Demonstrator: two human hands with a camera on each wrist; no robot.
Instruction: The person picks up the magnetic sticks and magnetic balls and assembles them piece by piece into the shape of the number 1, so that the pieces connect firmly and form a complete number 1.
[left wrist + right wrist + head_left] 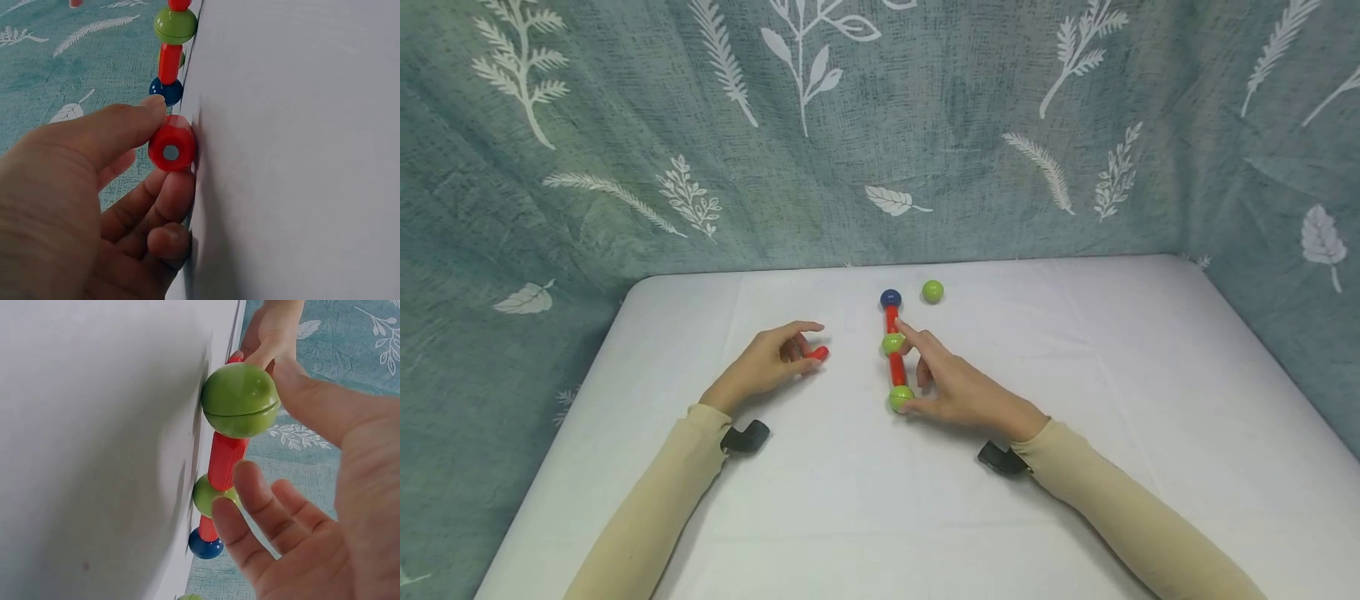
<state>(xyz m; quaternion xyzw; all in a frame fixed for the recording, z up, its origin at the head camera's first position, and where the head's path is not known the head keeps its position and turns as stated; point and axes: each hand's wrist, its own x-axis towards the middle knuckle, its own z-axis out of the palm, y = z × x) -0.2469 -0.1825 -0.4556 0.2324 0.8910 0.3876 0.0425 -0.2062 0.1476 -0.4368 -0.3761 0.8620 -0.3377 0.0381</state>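
Observation:
My left hand (763,360) pinches a short red rod (820,353) low over the white table. In the left wrist view, a grey disc shows in the end of that rod. To its right lies a row of balls and rods: a blue ball (891,298) farthest away, a red rod (892,317), a green ball (891,344), another red rod (897,369) and a nearer green ball (899,398). My right hand (962,387) spreads along this row's right side. Its thumb touches the nearer green ball, while the index fingertip reaches the far red rod.
A loose green ball (933,292) lies to the right of the blue ball, near the table's back edge. Behind the white-covered table (820,517) hangs a green leaf-patterned cloth (955,125). Dark wrist cameras sit below both sleeves' cuffs.

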